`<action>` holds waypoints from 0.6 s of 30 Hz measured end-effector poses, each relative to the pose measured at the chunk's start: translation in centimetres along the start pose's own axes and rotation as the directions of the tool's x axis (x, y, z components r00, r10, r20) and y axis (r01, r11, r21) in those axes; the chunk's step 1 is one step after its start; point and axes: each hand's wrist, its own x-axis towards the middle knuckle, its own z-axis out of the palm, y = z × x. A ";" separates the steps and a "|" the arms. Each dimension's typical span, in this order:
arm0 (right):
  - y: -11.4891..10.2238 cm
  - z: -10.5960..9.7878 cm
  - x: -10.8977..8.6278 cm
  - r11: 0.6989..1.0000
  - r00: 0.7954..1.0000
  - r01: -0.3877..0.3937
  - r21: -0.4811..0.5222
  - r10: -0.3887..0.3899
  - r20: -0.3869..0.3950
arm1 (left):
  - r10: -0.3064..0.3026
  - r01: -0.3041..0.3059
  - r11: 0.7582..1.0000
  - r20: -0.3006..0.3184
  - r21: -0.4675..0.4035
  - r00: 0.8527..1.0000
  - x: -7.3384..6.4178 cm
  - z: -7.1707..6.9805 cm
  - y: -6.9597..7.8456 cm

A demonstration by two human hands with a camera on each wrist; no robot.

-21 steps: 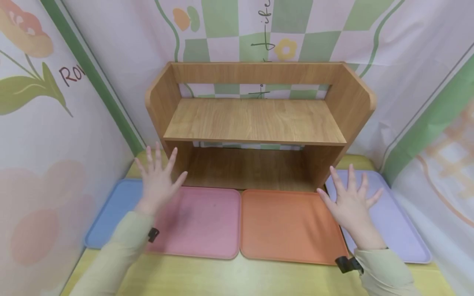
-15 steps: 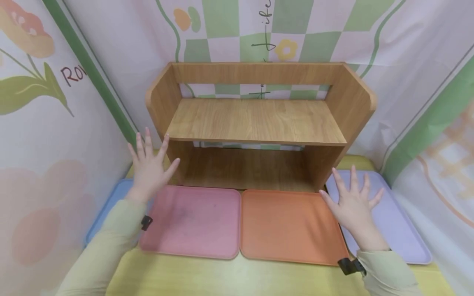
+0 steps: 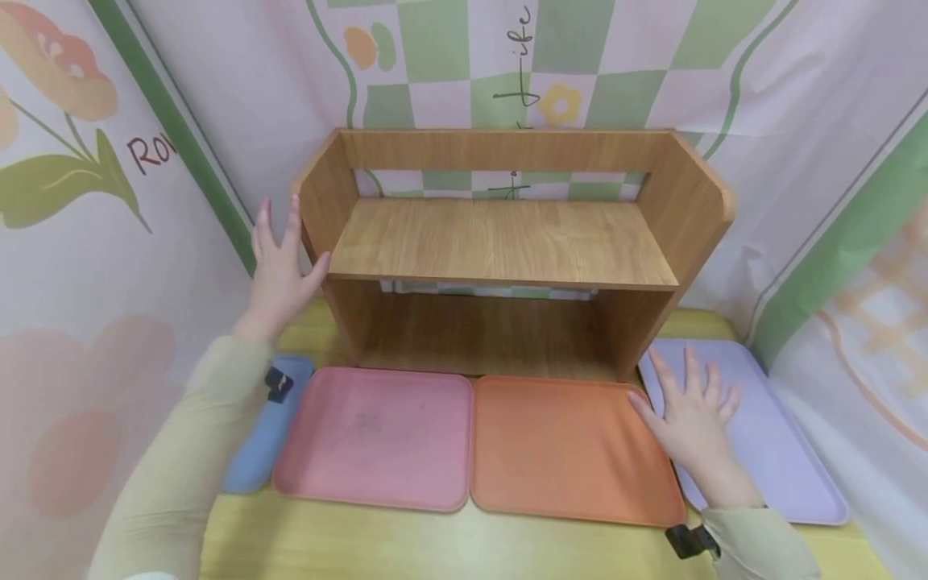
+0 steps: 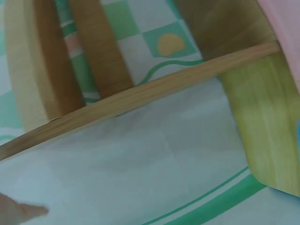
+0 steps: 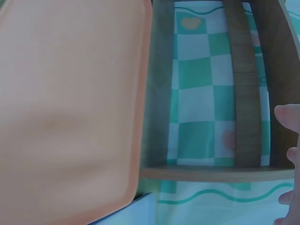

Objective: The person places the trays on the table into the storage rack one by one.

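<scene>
A two-tier wooden desk shelf (image 3: 500, 242) stands at the back of the table. My left hand (image 3: 274, 282) is raised beside its left side panel (image 3: 326, 189), fingers extended and spread. The left thumb overlaps the panel's front edge in the head view; whether it touches, I cannot tell. In the left wrist view, only a fingertip (image 4: 28, 211) shows at the lower left corner. My right hand (image 3: 694, 423) hovers with spread fingers over the gap between the orange tray (image 3: 565, 451) and the lilac tray (image 3: 761, 435). Neither hand holds anything.
A pink tray (image 3: 384, 443) lies left of the orange one, in front of the shelf. Part of a blue tray (image 3: 254, 463) shows under the left forearm. Printed curtains (image 3: 819, 145) enclose the yellow wooden table (image 3: 449, 544) at the back and sides.
My left hand has moved left and forward, from above the blue and pink trays to the shelf's left side. My right hand stays nearly in place.
</scene>
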 end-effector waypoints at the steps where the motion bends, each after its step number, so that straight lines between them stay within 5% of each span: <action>1: 0.2 0.2 -0.1 1.000 1.000 0.002 0.004 -0.002 -0.003 | -0.006 0.006 0.999 -0.001 -0.048 1.000 0.4 -0.2 0.1; 6: 1.2 0.8 -0.5 1.000 1.000 -0.007 0.009 0.007 0.019 | -0.069 0.080 0.962 0.051 -0.263 0.996 2.2 -1.1 0.4; 11: 2.4 0.8 -0.7 0.998 0.993 -0.001 0.065 -0.007 0.120 | -0.113 0.144 0.918 0.105 -0.368 0.988 3.0 -1.7 0.2; 18: 4.6 1.4 -1.1 0.973 0.956 -0.055 0.224 -0.013 0.292 | -0.174 0.237 0.824 0.168 -0.514 0.970 3.6 -2.2 -0.2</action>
